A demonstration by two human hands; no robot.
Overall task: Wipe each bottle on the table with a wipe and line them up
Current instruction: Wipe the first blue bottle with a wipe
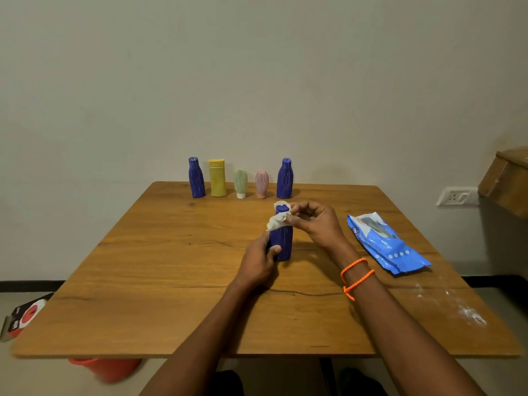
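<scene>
A: Okay, quick pass. Which step?

B: Wiping. Blue bottle (pixel 281 241) stands upright mid-bench, a bit toward the far edge. Left hand (pixel 258 262) is wrapped around its lower body, fingers (pixel 275 249) closed on it, steadying. Right hand (pixel 314 221) pinches the white wipe (pixel 276 221) against the neck just under the cap, fingertips closed on the cloth.

A: Rest of the bottles?

B: Five in a row along the far edge of the bench (pixel 143 267): dark blue bottle (pixel 196 178), yellow bottle (pixel 218 178), green tube (pixel 241 182), pink tube (pixel 261 184), another blue one (pixel 284 180). Can't tell which of them have been wiped.

A: Anything else?

B: Wipes pack (pixel 385 242) lies flat near the right edge. White powdery smear (pixel 468 312) by the near right corner.

A: Next move?

B: My guess: work the wipe down the body while the left hand turns it, then set it in the row, likely beside the right-end blue one. Needs a firm hold low down so it doesn't tip, and care not to knock the neighbour.
</scene>
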